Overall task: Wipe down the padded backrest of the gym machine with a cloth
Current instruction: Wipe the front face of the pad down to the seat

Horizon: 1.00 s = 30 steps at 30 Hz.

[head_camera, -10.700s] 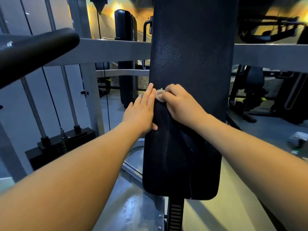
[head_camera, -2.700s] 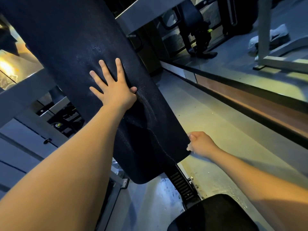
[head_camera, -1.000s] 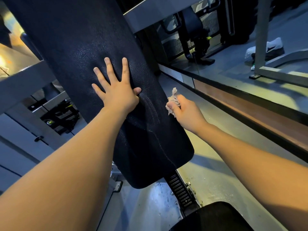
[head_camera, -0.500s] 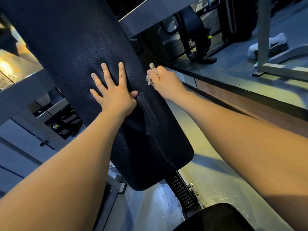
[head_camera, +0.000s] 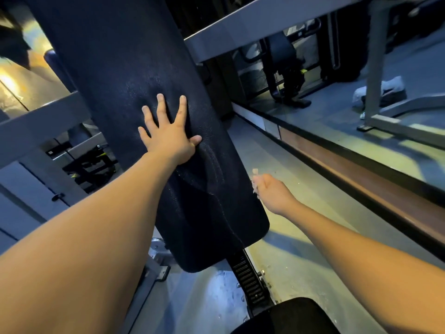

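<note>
The long black padded backrest [head_camera: 134, 56] runs from the upper left down to the lower middle of the head view, creased near its lower end. My left hand [head_camera: 169, 136] lies flat on its face with the fingers spread. My right hand [head_camera: 272, 191] is at the pad's right edge, lower down, its fingers curled round a small pale cloth [head_camera: 254, 175] that sticks out above the knuckles. Most of the cloth is hidden in the fist.
A toothed black adjustment rail [head_camera: 249, 278] runs down below the pad to the black seat [head_camera: 286, 317]. Grey frame beams [head_camera: 252, 25] cross behind. A raised ledge [head_camera: 337, 162] borders the floor on the right, with other machines [head_camera: 286, 68] beyond.
My right hand with the cloth has slid down the pad's right edge, from beside my left hand to well below it. My left hand has stayed flat on the pad.
</note>
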Tool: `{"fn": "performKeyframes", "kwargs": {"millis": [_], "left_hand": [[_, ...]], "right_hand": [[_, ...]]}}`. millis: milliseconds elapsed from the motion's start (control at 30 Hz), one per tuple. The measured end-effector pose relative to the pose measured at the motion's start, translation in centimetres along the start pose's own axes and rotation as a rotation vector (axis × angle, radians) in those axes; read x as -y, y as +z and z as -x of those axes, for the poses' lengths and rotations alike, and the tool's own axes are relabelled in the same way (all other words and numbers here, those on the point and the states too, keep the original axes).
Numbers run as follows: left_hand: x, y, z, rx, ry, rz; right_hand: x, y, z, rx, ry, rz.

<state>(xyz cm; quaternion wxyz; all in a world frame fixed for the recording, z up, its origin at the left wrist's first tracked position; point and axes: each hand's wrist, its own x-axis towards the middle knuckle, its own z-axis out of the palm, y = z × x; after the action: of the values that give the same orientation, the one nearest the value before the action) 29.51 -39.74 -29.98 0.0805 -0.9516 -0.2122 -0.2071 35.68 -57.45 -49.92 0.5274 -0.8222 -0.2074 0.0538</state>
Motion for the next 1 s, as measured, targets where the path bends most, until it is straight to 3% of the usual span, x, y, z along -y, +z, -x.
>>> {"fn": "performKeyframes", "kwargs": {"millis": [167,267,533,700,833,1000], "left_hand": [[1.2,-1.1,0.2,0.036,0.039,-0.016],[2.0,-1.2,0.3,0.023,0.067,-0.013],[3.5,-0.5,1.8,-0.045,0.186,0.048],[3.4,0.1,4.8,-0.089,0.118,0.25],[2.5,1.2,8.9,-0.078,0.148,0.534],[1.6,2.9,12.3,0.122,-0.048,1.072]], "right_hand": [[10.0,-2.4,-6.5,-0.101,-0.17,-0.022],[13.5,-3.6,-8.3,-0.191,-0.231,-0.189],[4.3,-0.7,-1.8,-0.173,-0.249,0.175],[1.0,-2.3,2.1,-0.014,-0.207,0.488],[5.1,-3.9,3.7,-0.026,-0.287,0.246],[9.7,-3.4,5.1,0.1,-0.418,0.102]]}}
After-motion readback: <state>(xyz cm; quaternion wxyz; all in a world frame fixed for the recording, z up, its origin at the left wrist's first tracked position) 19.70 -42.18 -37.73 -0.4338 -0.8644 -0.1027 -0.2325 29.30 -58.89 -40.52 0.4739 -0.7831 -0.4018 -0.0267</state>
